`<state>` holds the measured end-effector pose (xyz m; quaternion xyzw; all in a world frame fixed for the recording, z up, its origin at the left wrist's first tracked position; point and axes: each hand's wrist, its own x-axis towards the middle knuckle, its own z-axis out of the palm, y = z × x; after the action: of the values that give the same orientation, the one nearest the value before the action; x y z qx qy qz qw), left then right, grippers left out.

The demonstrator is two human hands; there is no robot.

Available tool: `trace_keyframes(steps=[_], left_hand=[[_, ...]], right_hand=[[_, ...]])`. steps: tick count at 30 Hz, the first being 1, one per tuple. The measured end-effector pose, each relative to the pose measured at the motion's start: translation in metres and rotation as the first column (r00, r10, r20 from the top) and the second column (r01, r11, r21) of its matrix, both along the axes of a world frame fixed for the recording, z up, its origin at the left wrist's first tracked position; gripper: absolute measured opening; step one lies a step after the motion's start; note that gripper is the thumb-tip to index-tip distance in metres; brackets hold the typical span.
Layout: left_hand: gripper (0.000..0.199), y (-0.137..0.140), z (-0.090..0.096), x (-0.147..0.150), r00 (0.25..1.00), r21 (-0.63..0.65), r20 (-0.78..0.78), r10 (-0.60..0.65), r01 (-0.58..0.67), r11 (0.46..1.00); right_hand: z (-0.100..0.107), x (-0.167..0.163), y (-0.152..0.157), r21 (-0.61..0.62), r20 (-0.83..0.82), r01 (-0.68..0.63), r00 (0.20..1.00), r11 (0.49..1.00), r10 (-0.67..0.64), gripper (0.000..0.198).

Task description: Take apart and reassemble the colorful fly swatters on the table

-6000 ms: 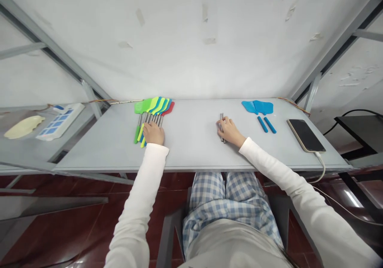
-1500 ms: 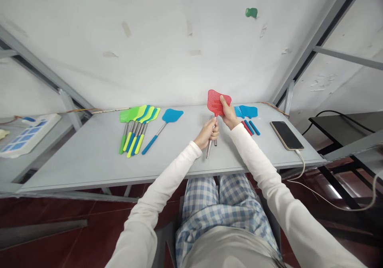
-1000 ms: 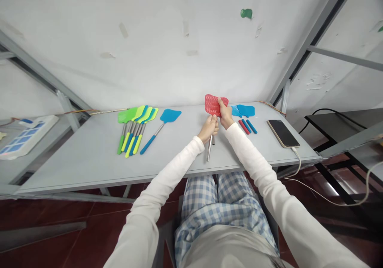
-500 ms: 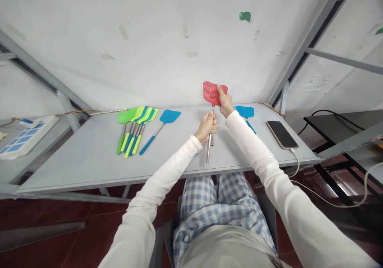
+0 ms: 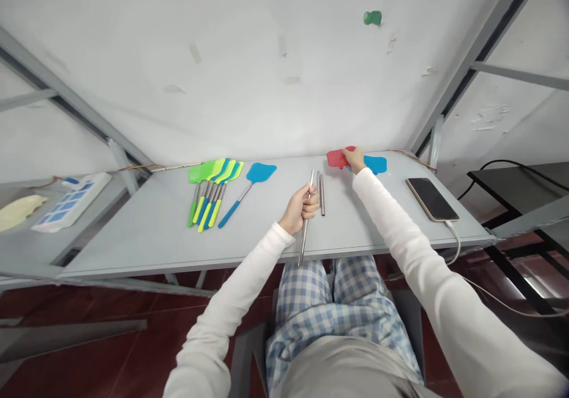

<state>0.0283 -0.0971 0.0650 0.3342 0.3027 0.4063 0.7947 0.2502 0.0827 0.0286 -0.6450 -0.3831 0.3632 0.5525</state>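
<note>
My left hand point(image 5: 302, 208) is closed round a thin metal rod point(image 5: 303, 244), held slantwise over the front of the table. Beside that hand, more metal rods point(image 5: 322, 196) lie on the tabletop. Farther back, my right hand point(image 5: 354, 160) grips a red fly swatter head point(image 5: 336, 159) by its right side, apart from the rod. A blue swatter head point(image 5: 376, 164) lies partly behind the right hand. To the left, a single blue fly swatter point(image 5: 249, 191) rests near a row of several green, yellow and blue fly swatters point(image 5: 208, 192).
A phone point(image 5: 432, 199) with a white cable lies at the right end of the grey table point(image 5: 146, 238). A white wall point(image 5: 249, 114) rises behind it. Metal frame posts point(image 5: 433, 143) stand at both sides. Farther left is a white power strip point(image 5: 73, 202).
The red swatter head and the metal rod have come apart. My right hand has moved right and down with the head, while my left hand keeps the rod, now lower and more tilted.
</note>
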Motion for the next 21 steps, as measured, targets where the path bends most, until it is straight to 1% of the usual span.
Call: trace_keyframes(steps=[2, 4, 6, 8, 9, 10, 11, 12, 13, 14, 15, 16, 17, 18, 19, 21], left_hand=[[0.024, 0.007, 0.001, 0.004, 0.998, -0.055, 0.055, -0.007, 0.01, 0.998], [0.022, 0.014, -0.002, 0.009, 0.995, -0.105, 0.095, 0.005, 0.005, 0.994], [0.024, 0.021, -0.006, 0.015, 0.993, -0.137, 0.121, 0.015, 0.002, 0.991], [0.026, 0.027, -0.008, 0.021, 0.989, -0.146, 0.143, 0.032, -0.011, 0.989], [0.026, 0.03, -0.008, 0.023, 0.987, -0.145, 0.154, 0.043, -0.02, 0.989], [0.025, 0.031, -0.008, 0.025, 0.985, -0.142, 0.163, 0.051, -0.028, 0.99], [0.024, 0.033, -0.007, 0.027, 0.984, -0.137, 0.168, 0.058, -0.035, 0.99], [0.023, 0.034, -0.007, 0.029, 0.984, -0.131, 0.168, 0.063, -0.041, 0.991], [0.023, 0.036, -0.006, 0.031, 0.984, -0.126, 0.164, 0.064, -0.043, 0.991], [0.023, 0.037, -0.006, 0.034, 0.986, -0.121, 0.155, 0.062, -0.044, 0.992], [0.023, 0.039, -0.006, 0.036, 0.988, -0.117, 0.143, 0.06, -0.044, 0.992], [0.024, 0.042, -0.006, 0.039, 0.99, -0.114, 0.127, 0.06, -0.046, 0.992], [0.025, 0.045, -0.007, 0.043, 0.992, -0.109, 0.106, 0.061, -0.049, 0.993], [0.025, 0.048, -0.007, 0.046, 0.994, -0.101, 0.084, 0.065, -0.056, 0.993], [0.025, 0.05, -0.008, 0.05, 0.995, -0.084, 0.062, 0.074, -0.069, 0.994], [0.022, 0.054, -0.009, 0.056, 0.994, -0.029, 0.034, 0.105, -0.104, 0.994]], right_hand=[[-0.006, -0.007, 0.001, -0.023, 0.096, 0.042, 0.995, 0.999, -0.04, 0.031], [-0.007, -0.009, 0.002, -0.049, 0.217, 0.06, 0.975, 0.997, -0.048, 0.041], [-0.006, -0.009, 0.001, -0.099, 0.392, 0.058, 0.92, 0.993, -0.015, 0.046], [-0.005, -0.008, 0.0, -0.134, 0.563, 0.072, 0.826, 0.988, 0.016, 0.047], [-0.005, -0.008, -0.001, -0.122, 0.626, 0.093, 0.78, 0.988, 0.004, 0.047], [-0.004, -0.008, -0.003, -0.084, 0.665, 0.119, 0.746, 0.989, -0.034, 0.046], [-0.003, -0.009, -0.006, -0.027, 0.686, 0.14, 0.722, 0.99, -0.084, 0.045], [-0.002, -0.011, -0.01, 0.034, 0.684, 0.142, 0.719, 0.989, -0.127, 0.043], [0.0, -0.014, -0.016, 0.084, 0.648, 0.117, 0.748, 0.99, -0.143, 0.039], [0.002, -0.019, -0.023, 0.106, 0.572, 0.054, 0.813, 0.993, -0.106, 0.035], [0.004, -0.024, -0.033, 0.111, 0.46, -0.047, 0.888, 0.993, -0.009, 0.032], [0.007, -0.029, -0.043, 0.108, 0.303, -0.177, 0.943, 0.978, 0.137, 0.033], [0.009, -0.035, -0.055, 0.092, 0.134, -0.336, 0.937, 0.937, 0.323, 0.038], [0.012, -0.042, -0.067, 0.089, 0.002, -0.459, 0.888, 0.884, 0.46, 0.041], [0.015, -0.047, -0.078, 0.107, -0.073, -0.521, 0.846, 0.847, 0.529, 0.04], [0.02, -0.056, -0.093, 0.157, -0.151, -0.554, 0.805, 0.818, 0.574, 0.041]])
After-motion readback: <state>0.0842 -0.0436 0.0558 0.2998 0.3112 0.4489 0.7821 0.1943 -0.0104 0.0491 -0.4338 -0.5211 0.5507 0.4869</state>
